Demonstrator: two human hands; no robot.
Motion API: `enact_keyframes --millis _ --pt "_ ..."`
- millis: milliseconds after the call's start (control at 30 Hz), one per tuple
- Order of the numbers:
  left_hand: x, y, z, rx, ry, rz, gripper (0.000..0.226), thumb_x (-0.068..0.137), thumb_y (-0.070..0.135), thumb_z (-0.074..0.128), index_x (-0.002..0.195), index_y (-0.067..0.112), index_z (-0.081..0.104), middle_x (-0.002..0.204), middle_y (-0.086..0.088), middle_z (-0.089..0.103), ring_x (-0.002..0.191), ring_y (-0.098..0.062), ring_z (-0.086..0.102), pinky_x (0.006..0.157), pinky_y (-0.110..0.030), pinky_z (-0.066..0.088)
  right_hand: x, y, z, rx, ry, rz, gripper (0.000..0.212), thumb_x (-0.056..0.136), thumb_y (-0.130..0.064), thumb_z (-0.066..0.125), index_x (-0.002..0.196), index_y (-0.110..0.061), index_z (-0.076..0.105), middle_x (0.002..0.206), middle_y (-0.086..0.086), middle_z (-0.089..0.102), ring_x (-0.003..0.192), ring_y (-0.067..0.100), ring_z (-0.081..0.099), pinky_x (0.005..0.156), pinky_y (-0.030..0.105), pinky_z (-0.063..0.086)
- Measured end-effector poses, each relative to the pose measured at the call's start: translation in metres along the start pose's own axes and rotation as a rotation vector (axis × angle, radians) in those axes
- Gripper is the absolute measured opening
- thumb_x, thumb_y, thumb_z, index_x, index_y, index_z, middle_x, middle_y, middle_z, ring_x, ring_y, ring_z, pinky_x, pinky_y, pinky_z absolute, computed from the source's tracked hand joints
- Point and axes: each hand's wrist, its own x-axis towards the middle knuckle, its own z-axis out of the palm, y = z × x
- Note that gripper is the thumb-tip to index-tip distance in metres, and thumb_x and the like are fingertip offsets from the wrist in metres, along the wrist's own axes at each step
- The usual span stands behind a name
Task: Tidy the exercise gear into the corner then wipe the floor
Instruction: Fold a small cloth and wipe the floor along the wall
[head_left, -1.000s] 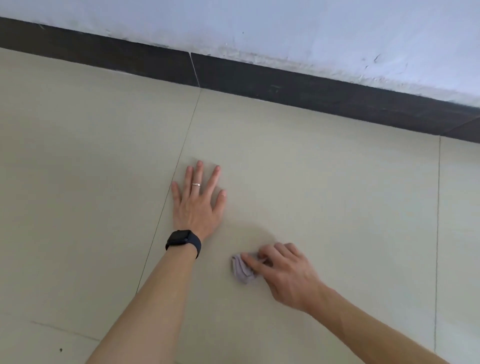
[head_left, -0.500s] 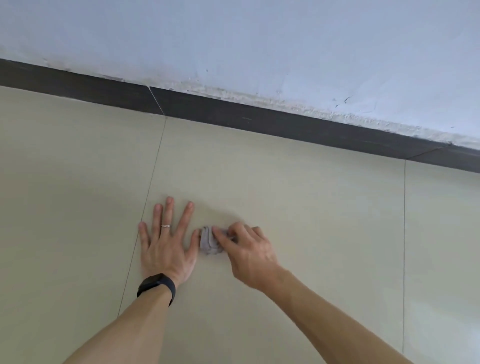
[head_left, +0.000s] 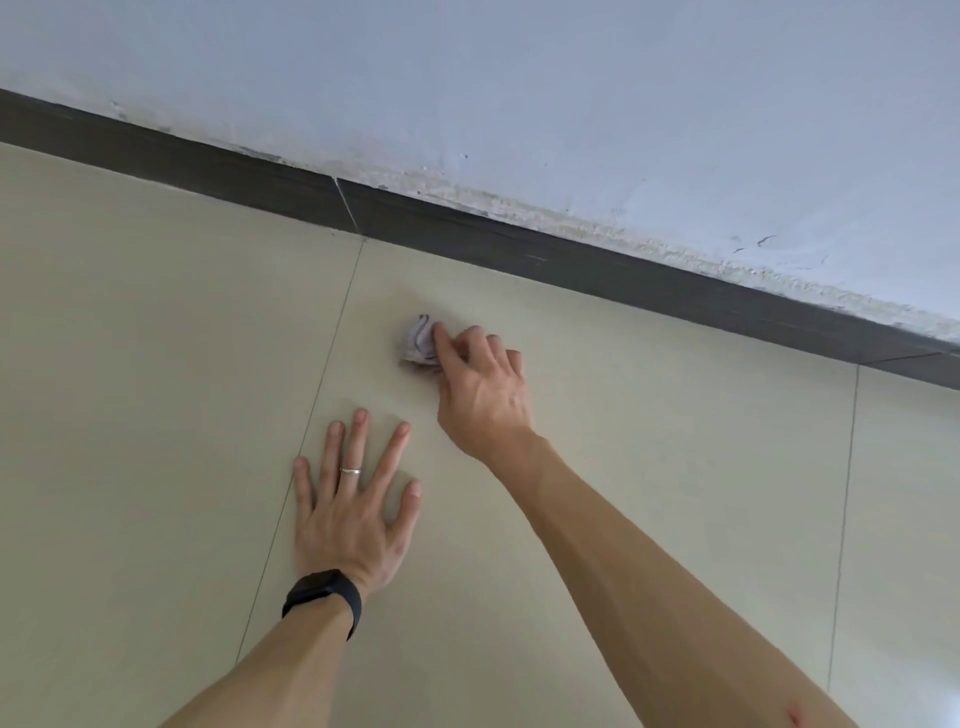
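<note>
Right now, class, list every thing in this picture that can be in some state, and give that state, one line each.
left hand: flat on the floor, fingers spread, holding nothing.
right hand: fingers curled, gripping the cloth against the floor.
cloth: crumpled, pressed down near the baseboard.
watch: strapped on behind the left hand.
ring: worn on a left-hand finger.
wall: paint rough along its lower edge.

Left hand (head_left: 347, 512) flat on floor (head_left: 156, 415), nearer the viewer. Right hand (head_left: 485, 395) ahead and right of it, on cloth (head_left: 418, 340). Cloth on floor, near skirting (head_left: 571, 254); wall (head_left: 519, 93) behind.
</note>
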Motion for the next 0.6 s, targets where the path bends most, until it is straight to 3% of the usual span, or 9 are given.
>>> enact_keyframes --millis 67,133,200,267,333,500,600 --pt "-0.001 0.000 0.000 0.001 0.006 0.005 0.065 0.095 0.060 0.023 0.156 0.048 0.004 0.168 0.007 -0.006 0.154 -0.020 0.001 0.120 -0.051 0.000 -0.002 0.021 -0.008 -0.031 0.051 0.032 0.047 0.086 -0.024 0.058 0.133 -0.023 0.058 0.106 0.005 0.058 0.092 0.031 0.056 0.080 0.042 0.041" --pt "0.000 -0.001 0.001 0.009 0.018 0.005 0.065 0.095 0.061 0.024 0.156 0.047 0.004 0.168 0.007 -0.005 0.154 -0.020 0.001 0.120 -0.050 -0.001 -0.004 0.054 -0.019 -0.089 0.236 0.369 0.043 0.087 -0.026 0.057 0.130 -0.028 0.061 0.107 0.003 0.058 0.095 0.027 0.055 0.082 0.039 0.036" --pt "-0.001 -0.002 0.002 0.006 0.032 0.004 0.066 0.095 0.061 0.024 0.156 0.047 0.004 0.168 0.006 -0.004 0.154 -0.020 0.000 0.121 -0.050 -0.002 0.006 0.083 -0.029 0.000 0.348 0.793 0.041 0.088 -0.024 0.053 0.127 -0.032 0.062 0.113 0.002 0.055 0.106 0.024 0.050 0.087 0.037 0.028" --pt "0.000 -0.001 0.003 0.002 0.044 0.008 0.066 0.095 0.061 0.024 0.156 0.047 0.004 0.168 0.006 -0.004 0.154 -0.019 0.000 0.121 -0.051 -0.001 0.024 0.082 -0.028 0.042 0.343 1.002 0.040 0.089 -0.022 0.048 0.125 -0.030 0.063 0.118 0.002 0.051 0.112 0.024 0.045 0.088 0.037 0.025" --pt "0.000 -0.002 0.003 -0.007 0.047 0.013 0.065 0.095 0.061 0.025 0.156 0.047 0.005 0.168 0.006 -0.005 0.154 -0.019 -0.001 0.121 -0.052 0.001 0.030 0.057 -0.017 -0.009 0.293 0.875 0.042 0.090 -0.022 0.048 0.130 -0.027 0.061 0.119 0.004 0.051 0.111 0.026 0.045 0.087 0.038 0.028" --pt "-0.002 -0.002 0.003 -0.015 0.052 0.009 0.066 0.094 0.060 0.027 0.156 0.048 0.005 0.168 0.007 -0.006 0.154 -0.019 0.000 0.121 -0.053 0.002 0.028 0.017 -0.008 -0.085 0.083 0.117 0.044 0.087 -0.021 0.055 0.131 -0.024 0.062 0.108 0.008 0.057 0.096 0.032 0.051 0.078 0.042 0.042" --pt "-0.001 -0.002 0.001 -0.024 0.026 0.014 0.065 0.095 0.061 0.024 0.155 0.049 0.003 0.167 0.008 -0.011 0.154 -0.019 -0.003 0.121 -0.053 0.001 -0.023 0.024 -0.018 -0.076 0.016 -0.019 0.044 0.087 -0.022 0.059 0.131 -0.028 0.063 0.107 0.005 0.058 0.092 0.031 0.052 0.076 0.040 0.041"
